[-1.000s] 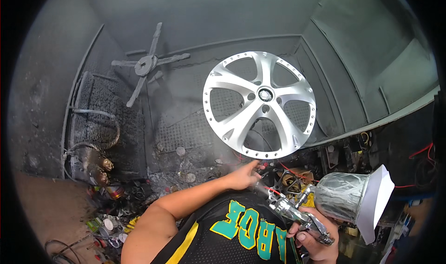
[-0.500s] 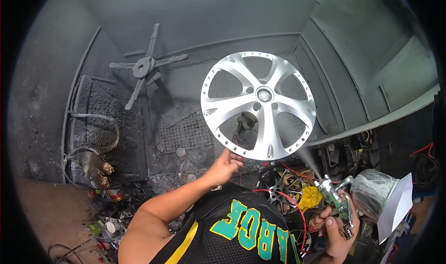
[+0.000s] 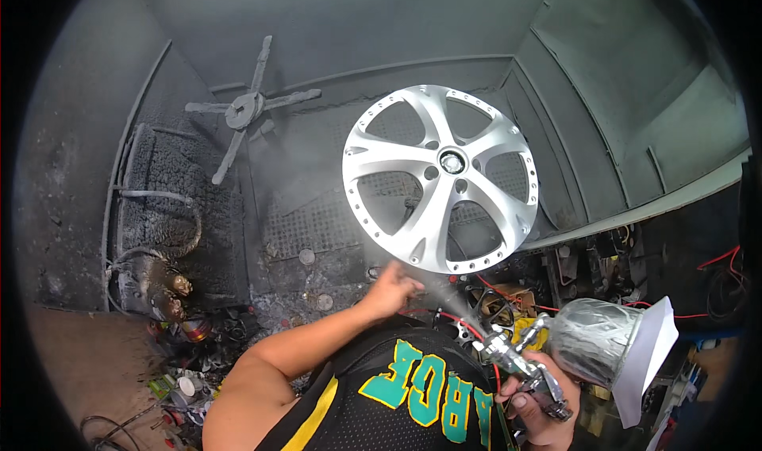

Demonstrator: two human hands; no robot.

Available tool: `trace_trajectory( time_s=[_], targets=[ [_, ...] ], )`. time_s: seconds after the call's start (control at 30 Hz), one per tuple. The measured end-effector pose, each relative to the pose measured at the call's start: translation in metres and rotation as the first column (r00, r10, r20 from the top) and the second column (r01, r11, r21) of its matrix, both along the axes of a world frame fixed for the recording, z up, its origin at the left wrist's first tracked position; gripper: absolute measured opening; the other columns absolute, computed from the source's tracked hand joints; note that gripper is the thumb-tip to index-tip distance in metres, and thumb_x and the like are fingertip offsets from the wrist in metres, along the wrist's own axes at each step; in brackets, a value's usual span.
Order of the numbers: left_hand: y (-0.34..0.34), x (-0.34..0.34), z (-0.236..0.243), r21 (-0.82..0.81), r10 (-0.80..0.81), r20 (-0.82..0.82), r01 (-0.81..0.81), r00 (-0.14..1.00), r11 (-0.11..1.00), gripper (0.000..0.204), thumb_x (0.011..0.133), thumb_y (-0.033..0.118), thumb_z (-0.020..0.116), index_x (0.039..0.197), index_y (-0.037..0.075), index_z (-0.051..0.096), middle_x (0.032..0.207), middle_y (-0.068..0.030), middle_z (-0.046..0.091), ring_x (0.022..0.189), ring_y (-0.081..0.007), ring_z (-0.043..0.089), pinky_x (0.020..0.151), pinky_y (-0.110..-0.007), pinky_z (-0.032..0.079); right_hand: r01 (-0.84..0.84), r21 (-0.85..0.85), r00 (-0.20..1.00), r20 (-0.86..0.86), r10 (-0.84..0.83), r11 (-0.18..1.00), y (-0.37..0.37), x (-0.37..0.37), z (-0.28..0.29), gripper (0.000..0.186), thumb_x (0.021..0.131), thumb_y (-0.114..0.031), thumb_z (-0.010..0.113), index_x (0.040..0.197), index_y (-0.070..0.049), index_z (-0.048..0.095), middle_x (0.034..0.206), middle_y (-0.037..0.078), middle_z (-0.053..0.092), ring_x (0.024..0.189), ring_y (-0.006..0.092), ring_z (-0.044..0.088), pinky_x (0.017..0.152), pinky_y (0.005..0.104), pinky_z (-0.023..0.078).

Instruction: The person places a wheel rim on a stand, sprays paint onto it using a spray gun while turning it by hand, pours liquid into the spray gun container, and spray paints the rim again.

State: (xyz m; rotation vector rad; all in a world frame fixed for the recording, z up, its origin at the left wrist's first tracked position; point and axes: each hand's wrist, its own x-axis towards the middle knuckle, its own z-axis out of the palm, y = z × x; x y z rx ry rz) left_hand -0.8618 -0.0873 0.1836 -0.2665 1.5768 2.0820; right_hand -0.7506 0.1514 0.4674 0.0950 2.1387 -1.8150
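Observation:
A silver five-spoke wheel face (image 3: pixel 435 221) with small holes round its rim is held up in front of me, its support mostly hidden. My left hand (image 3: pixel 391 290) is just below the lower edge of the wheel, thumb and fingers apart, with nothing in it; whether it touches the rim I cannot tell. At the lower right my right hand (image 3: pixel 548 407) grips a metal spray gun (image 3: pixel 516 364). A smeared, translucent paint cup (image 3: pixel 595 340) with a white paper sheet (image 3: pixel 644 364) at its end is attached to the gun. Pale mist streams from the nozzle toward the wheel's bottom rim.
Grey booth walls surround the wheel. A paint-crusted cross-shaped stand (image 3: pixel 244 111) rises at the left, near a crusted panel (image 3: pixel 171 189) with a hose. A red hose (image 3: pixel 456 318) runs near the gun. Cans and clutter (image 3: pixel 186 387) lie lower left; a perforated mat (image 3: pixel 313 229) covers the floor.
The wheel has turned, so its spokes sit at different angles. My right hand has brought the spray gun leftward and slightly down. My left hand has come away slightly from its place at the rim.

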Motion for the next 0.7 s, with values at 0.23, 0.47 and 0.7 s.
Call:
trace_trajectory(
  time_s=[0.23, 0.47, 0.7],
  targets=[
    [-0.045, -0.024, 0.009, 0.013, 0.232, -0.134, -0.233, 0.963, 0.972, 0.05, 0.088, 0.0, 0.049, 0.137, 0.005, 0.039, 0.118, -0.0093, 0.057, 0.098, -0.0159, 0.059, 0.079, -0.03, 0.05, 0.386, 0.102, 0.919, 0.046, -0.392, 0.917, 0.011, -0.002, 0.011, 0.062, 0.085, -0.008, 0.066, 0.14, 0.009, 0.041, 0.085, 0.012, 0.065, 0.079, 0.0182, 0.067, 0.058, 0.0233, 0.05],
    [-0.004, 0.0, 0.019, 0.001, -0.046, -0.091, 0.046, 0.995, 0.999, 0.062, 0.09, 0.006, 0.051, 0.146, 0.006, 0.026, 0.129, -0.0132, 0.05, 0.104, -0.0197, 0.059, 0.087, -0.033, 0.05, 0.426, 0.032, 0.904, -0.045, -0.424, 0.904, 0.0, -0.003, 0.023, 0.062, 0.082, -0.015, 0.076, 0.132, 0.011, 0.05, 0.084, 0.014, 0.067, 0.075, 0.0209, 0.068, 0.059, 0.0256, 0.051],
    [0.019, 0.006, 0.002, 0.059, -0.333, -0.185, 0.349, 0.925, 0.935, 0.061, 0.087, -0.004, 0.048, 0.145, 0.005, 0.031, 0.137, -0.0135, 0.048, 0.108, -0.019, 0.057, 0.089, -0.036, 0.051, 0.022, -0.101, 0.991, 0.136, -0.008, 0.995, 0.002, 0.0, 0.009, 0.062, 0.085, -0.016, 0.077, 0.135, 0.01, 0.05, 0.095, 0.01, 0.067, 0.084, 0.0164, 0.064, 0.078, 0.0258, 0.049]
  ],
)
